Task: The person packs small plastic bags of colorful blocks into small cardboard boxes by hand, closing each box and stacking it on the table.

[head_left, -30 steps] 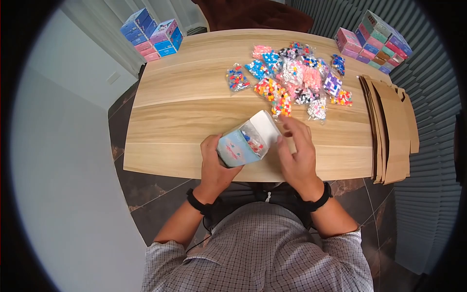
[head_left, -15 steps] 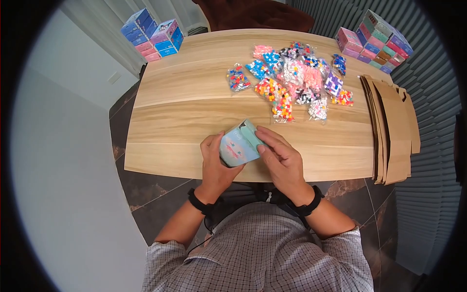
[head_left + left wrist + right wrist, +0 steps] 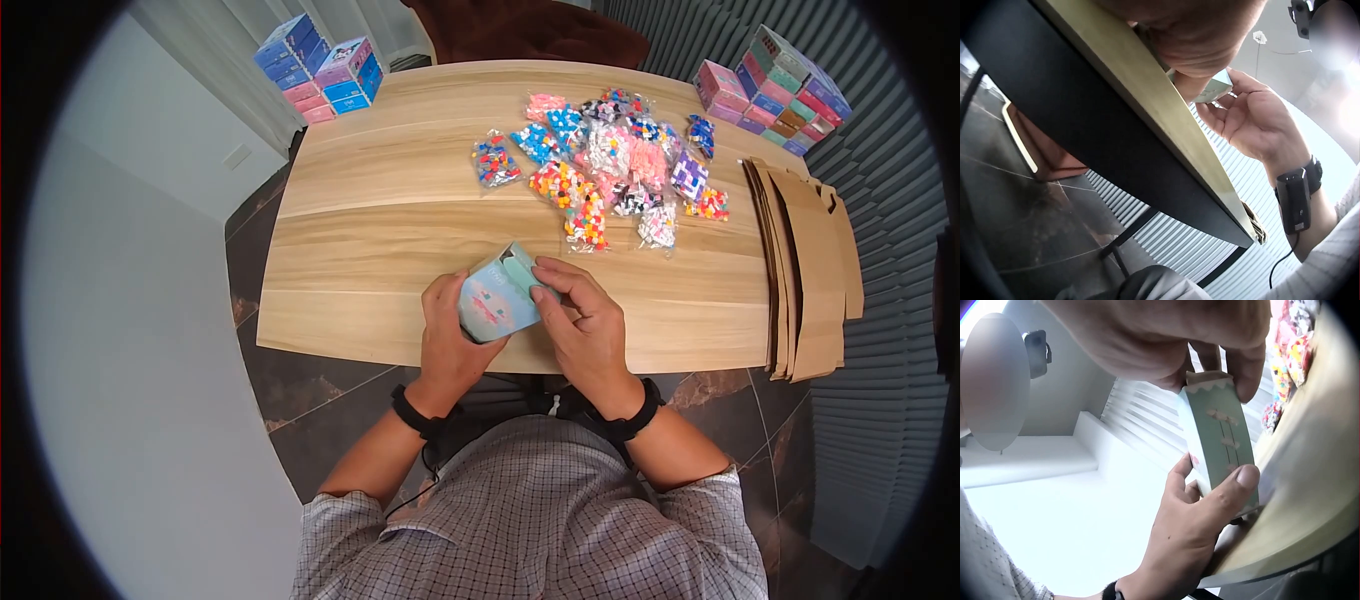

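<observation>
A small light blue and green cardboard box (image 3: 488, 302) is held over the near edge of the table, tilted. My left hand (image 3: 452, 328) grips its left side and bottom, the thumb along the near face. At the upper right end, my right hand (image 3: 588, 332) has thumb and fingers on the green lid flap (image 3: 519, 272), which lies nearly down over the opening. The right wrist view shows the green side of the box (image 3: 1222, 428) with the right fingers bent over its top end. What lies inside is hidden.
Several clear bags of colourful small bricks (image 3: 610, 160) lie piled at the table's far middle. Stacked boxes stand at the far left (image 3: 320, 75) and far right (image 3: 770, 90). Folded brown paper bags (image 3: 805, 270) overhang the right edge of the wooden table (image 3: 370, 230).
The right hand has come in from the right and folded the box's raised flap over, covering the bag of bricks seen inside earlier. The left hand keeps its grip.
</observation>
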A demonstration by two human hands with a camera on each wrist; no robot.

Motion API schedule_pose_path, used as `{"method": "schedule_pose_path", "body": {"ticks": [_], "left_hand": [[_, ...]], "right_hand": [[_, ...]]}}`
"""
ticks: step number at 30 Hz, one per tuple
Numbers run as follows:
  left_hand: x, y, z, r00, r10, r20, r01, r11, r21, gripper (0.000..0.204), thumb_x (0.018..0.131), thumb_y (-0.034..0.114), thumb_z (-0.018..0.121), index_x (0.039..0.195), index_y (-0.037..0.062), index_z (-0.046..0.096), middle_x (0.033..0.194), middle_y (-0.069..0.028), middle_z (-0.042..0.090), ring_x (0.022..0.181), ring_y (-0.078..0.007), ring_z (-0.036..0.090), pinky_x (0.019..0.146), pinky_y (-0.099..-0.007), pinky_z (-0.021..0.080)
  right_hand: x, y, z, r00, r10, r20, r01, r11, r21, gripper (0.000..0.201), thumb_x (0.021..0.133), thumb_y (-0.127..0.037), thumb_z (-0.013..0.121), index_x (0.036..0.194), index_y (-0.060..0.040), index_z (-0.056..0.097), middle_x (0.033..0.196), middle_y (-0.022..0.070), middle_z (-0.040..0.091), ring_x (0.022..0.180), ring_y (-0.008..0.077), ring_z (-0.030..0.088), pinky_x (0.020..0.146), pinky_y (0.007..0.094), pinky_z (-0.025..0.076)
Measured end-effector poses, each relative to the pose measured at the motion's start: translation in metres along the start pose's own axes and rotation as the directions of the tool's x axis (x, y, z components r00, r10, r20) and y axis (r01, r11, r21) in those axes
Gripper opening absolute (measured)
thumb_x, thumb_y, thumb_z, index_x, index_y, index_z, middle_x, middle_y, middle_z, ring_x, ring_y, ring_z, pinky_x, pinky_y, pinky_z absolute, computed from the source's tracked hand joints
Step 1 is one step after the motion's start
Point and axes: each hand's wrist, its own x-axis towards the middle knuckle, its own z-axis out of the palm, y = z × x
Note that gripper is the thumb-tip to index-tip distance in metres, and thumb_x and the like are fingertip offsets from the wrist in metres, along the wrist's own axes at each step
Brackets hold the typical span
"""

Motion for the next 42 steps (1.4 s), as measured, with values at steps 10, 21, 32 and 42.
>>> {"method": "schedule_pose_path", "body": {"ticks": [10,21,32,42], "left_hand": [[0.002,0.004,-0.002,1.000,-0.003,0.012,0.002,1.000,0.030,0.098,0.070,0.009,0.093,0.152,0.0037,0.040,0.140,-0.0209,0.046,0.130,-0.0427,0.053,0.102,-0.0483,0.054],[-0.001,0.003,0.000,1.000,0.025,-0.019,-0.024,0.997,0.073,0.097,0.070,0.011,0.094,0.150,0.0055,0.041,0.139,-0.0203,0.044,0.125,-0.0430,0.057,0.095,-0.0495,0.058],[-0.002,0.001,0.002,0.999,-0.022,-0.033,0.023,0.999,0.042,0.099,0.070,0.012,0.094,0.150,0.0046,0.037,0.139,-0.0219,0.044,0.127,-0.0445,0.054,0.098,-0.0501,0.055],[0.003,0.002,0.001,0.983,-0.178,0.054,0.182,0.980,-0.077,0.103,0.071,0.013,0.096,0.154,0.0015,0.035,0.145,-0.0200,0.041,0.136,-0.0370,0.046,0.113,-0.0439,0.043]], "right_hand": [[0.002,0.006,0.002,0.999,0.021,-0.041,-0.021,1.000,0.017,0.021,0.097,-0.003,0.073,0.116,0.0035,0.073,0.124,0.0170,0.074,0.084,0.0148,0.068,0.073,0.0293,0.055],[0.010,0.002,0.003,0.996,0.090,-0.018,-0.089,0.993,0.076,0.020,0.095,-0.008,0.077,0.110,0.0045,0.072,0.124,0.0195,0.073,0.095,0.0182,0.071,0.082,0.0303,0.057],[0.002,-0.007,-0.001,0.969,-0.209,0.131,0.230,0.958,-0.174,0.028,0.095,-0.007,0.073,0.122,0.0026,0.073,0.133,0.0248,0.068,0.113,0.0363,0.070,0.094,0.0392,0.056],[-0.011,0.007,-0.002,0.970,-0.210,0.125,0.233,0.949,-0.212,0.037,0.096,-0.004,0.071,0.133,-0.0017,0.071,0.142,0.0259,0.061,0.122,0.0388,0.065,0.101,0.0403,0.054]]}}
